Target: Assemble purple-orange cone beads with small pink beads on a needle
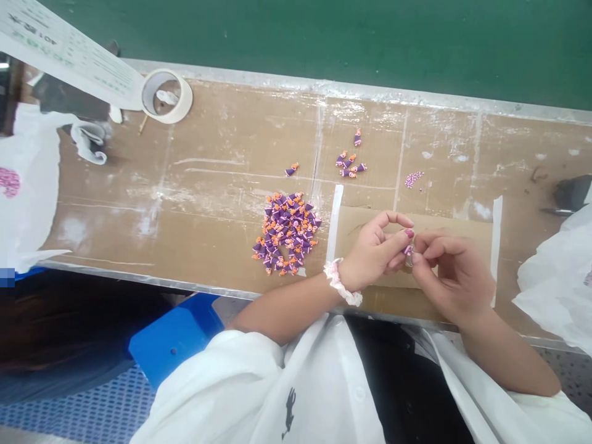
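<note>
My left hand (382, 246), with a white scrunchie at its wrist, pinches a small purple-and-pink piece (407, 250) between thumb and fingers. Close against it, my right hand (456, 271) has thumb and forefinger pressed together at the same spot. What those right fingertips hold is too small to make out; something clear shows just below the piece. Both hands are over a taped-down cardboard sheet (361, 225). Left of them lies a dense pile of small purple figurines with orange tops (289, 231). Beyond the hands is a little heap of tiny pink-purple bits (413, 179).
Several more figurines (350, 163) lie behind the sheet, and a single figurine (291, 169) lies apart. A tape roll (166, 95) stands at the back left near a printed paper (74, 55). White plastic (557, 277) covers the right end. A blue stool (176, 339) is below.
</note>
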`<state>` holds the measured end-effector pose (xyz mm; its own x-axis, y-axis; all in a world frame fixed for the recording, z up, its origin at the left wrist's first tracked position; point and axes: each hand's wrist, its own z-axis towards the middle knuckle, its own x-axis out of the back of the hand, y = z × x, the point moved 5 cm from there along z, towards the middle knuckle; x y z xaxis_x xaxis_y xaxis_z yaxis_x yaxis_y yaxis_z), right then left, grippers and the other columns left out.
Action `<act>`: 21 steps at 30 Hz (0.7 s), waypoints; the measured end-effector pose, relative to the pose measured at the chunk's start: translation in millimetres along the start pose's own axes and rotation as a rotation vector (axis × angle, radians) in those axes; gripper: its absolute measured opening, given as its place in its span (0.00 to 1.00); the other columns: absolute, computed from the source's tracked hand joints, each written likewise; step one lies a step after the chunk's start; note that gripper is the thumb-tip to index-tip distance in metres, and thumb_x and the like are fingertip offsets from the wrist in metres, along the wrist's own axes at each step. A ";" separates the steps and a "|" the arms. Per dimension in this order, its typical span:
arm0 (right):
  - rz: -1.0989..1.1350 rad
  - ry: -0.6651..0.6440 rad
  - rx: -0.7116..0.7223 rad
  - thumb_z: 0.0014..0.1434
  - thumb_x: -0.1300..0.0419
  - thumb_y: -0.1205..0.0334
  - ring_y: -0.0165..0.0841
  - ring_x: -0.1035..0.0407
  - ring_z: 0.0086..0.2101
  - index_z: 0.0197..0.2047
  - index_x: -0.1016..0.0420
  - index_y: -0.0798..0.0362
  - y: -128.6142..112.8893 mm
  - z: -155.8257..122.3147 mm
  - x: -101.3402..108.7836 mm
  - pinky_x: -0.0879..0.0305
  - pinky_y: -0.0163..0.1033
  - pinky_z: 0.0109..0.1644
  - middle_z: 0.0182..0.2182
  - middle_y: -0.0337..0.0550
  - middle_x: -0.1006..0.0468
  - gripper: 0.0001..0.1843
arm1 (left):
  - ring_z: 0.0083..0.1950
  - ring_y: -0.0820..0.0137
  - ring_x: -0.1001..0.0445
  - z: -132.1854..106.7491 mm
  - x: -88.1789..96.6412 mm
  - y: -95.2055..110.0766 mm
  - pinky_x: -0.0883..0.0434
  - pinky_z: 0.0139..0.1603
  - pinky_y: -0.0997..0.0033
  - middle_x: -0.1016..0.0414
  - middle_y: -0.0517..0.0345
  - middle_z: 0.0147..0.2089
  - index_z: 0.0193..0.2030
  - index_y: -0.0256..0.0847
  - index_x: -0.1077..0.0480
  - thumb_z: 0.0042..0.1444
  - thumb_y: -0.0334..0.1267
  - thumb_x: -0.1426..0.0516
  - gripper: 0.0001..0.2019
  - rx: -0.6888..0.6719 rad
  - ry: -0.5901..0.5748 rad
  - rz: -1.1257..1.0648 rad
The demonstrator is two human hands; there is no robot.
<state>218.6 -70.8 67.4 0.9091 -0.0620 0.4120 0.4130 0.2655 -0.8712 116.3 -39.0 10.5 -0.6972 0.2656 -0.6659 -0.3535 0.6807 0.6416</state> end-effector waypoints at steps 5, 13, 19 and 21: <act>-0.016 0.008 0.005 0.53 0.42 0.77 0.29 0.31 0.27 0.34 0.38 0.48 -2.4 1.1 0.9 0.32 0.34 0.27 0.28 0.36 0.29 0.14 | 0.15 0.81 0.47 -0.2 0.2 0.4 0.44 0.21 0.80 0.42 0.76 0.13 0.41 0.43 0.40 0.52 0.53 0.36 0.22 -0.019 -0.005 0.012; -0.006 0.004 0.021 0.53 0.42 0.78 0.29 0.31 0.28 0.34 0.37 0.48 -5.1 -0.5 0.1 0.31 0.33 0.28 0.29 0.36 0.30 0.14 | 0.15 0.82 0.48 -1.5 -3.7 1.9 0.46 0.21 0.80 0.41 0.77 0.14 0.42 0.43 0.43 0.53 0.51 0.37 0.21 -0.049 -0.017 -0.002; -0.025 -0.009 0.011 0.54 0.42 0.79 0.31 0.29 0.31 0.32 0.37 0.48 -4.7 -4.3 -0.2 0.27 0.37 0.32 0.31 0.38 0.28 0.14 | 0.15 0.82 0.49 -2.9 -6.2 0.1 0.46 0.20 0.81 0.42 0.77 0.13 0.41 0.44 0.44 0.55 0.50 0.38 0.20 -0.064 -0.063 -0.034; -0.034 -0.011 0.011 0.54 0.42 0.79 0.31 0.29 0.31 0.32 0.36 0.49 -5.6 -4.6 0.0 0.27 0.37 0.32 0.31 0.38 0.28 0.14 | 0.15 0.82 0.49 -3.6 -6.4 0.3 0.46 0.21 0.81 0.43 0.77 0.13 0.42 0.44 0.44 0.56 0.50 0.39 0.19 -0.075 -0.060 -0.030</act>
<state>216.6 -76.7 71.1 0.8938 -0.0604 0.4444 0.4430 0.2739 -0.8537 118.4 -43.0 16.3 -0.6478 0.2880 -0.7053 -0.4210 0.6363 0.6465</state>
